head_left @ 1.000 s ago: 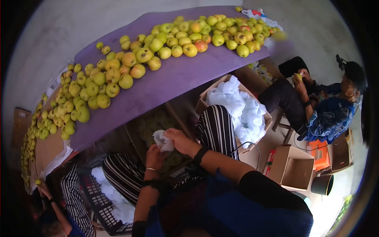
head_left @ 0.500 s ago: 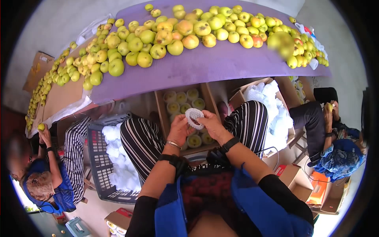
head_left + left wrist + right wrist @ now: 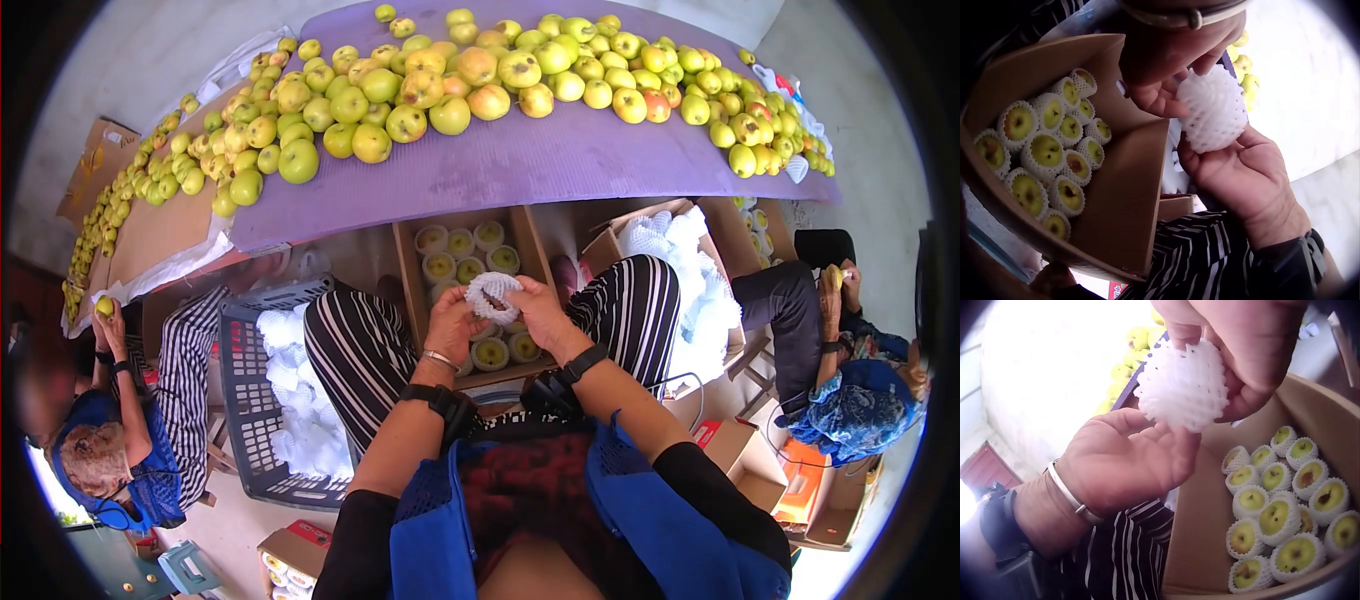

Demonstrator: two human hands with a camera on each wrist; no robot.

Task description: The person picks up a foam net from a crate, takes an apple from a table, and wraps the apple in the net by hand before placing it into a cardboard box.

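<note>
Both hands hold a white foam net sleeve (image 3: 493,296) at its rim, above an open carton (image 3: 537,262) between the striped knees. My left hand (image 3: 452,326), with a bracelet at the wrist, pinches the sleeve's left side. On the other side, the thumb and fingers of my right hand (image 3: 541,318) grip it. The sleeve bulges round in both wrist views, and no apple shows in it. Inside the carton, several yellow-green apples (image 3: 1046,150) sit in foam nets with their tops bare.
Loose apples (image 3: 406,123) lie piled along the purple-covered table (image 3: 560,165) ahead. A dark plastic basket (image 3: 245,440) of foam nets stands at left, and a box of foam nets (image 3: 690,270) at right. One person (image 3: 105,455) sits at left, another (image 3: 860,395) at right, each holding an apple.
The head view has swung, so the carton now lies central below the hands. The sleeve, narrower and crumpled a second ago, is now rounder and spread at its mouth. Both hands have kept hold.
</note>
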